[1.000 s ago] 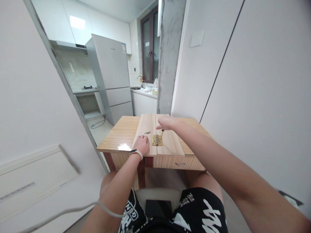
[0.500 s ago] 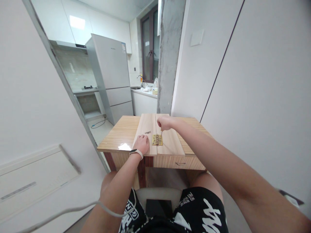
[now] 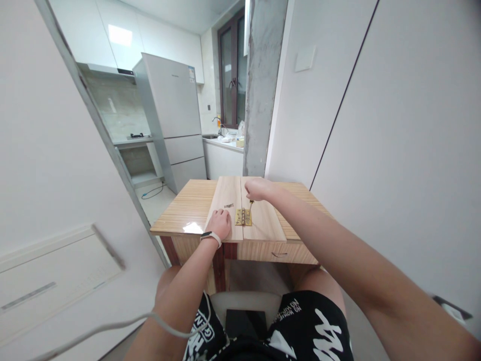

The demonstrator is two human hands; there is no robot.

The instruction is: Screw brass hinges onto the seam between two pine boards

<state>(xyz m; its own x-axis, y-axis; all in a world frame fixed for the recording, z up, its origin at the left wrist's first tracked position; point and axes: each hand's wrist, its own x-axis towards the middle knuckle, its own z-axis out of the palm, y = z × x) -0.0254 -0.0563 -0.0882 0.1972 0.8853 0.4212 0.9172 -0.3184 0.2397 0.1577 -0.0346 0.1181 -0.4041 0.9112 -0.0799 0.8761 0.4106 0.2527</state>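
Driving a screw looks to be the step in hand: the right hand (image 3: 257, 189) is clamped around a small screwdriver (image 3: 250, 204), whose tip stands on the right leaf of the brass hinge (image 3: 243, 217). The hinge lies across the seam between the left board (image 3: 225, 193) and the right board (image 3: 267, 224), towards the table's (image 3: 180, 213) front edge. To do it well, I judge the tool should stand upright over the screw, pressed straight down while it turns, so the tip does not slip and scar the brass. The left hand (image 3: 220, 223), curled into a fist with nothing visible in it, rests on the left board just beside the hinge, by the front edge; firm weight there should stop the boards sliding apart. A small metal piece (image 3: 228, 205) lies on the left board, behind that hand. Beyond the table's far edge stand a fridge (image 3: 173, 115), a kitchen counter (image 3: 225, 144) and a concrete pillar (image 3: 263, 85); a white wall (image 3: 394, 125) runs along the right.
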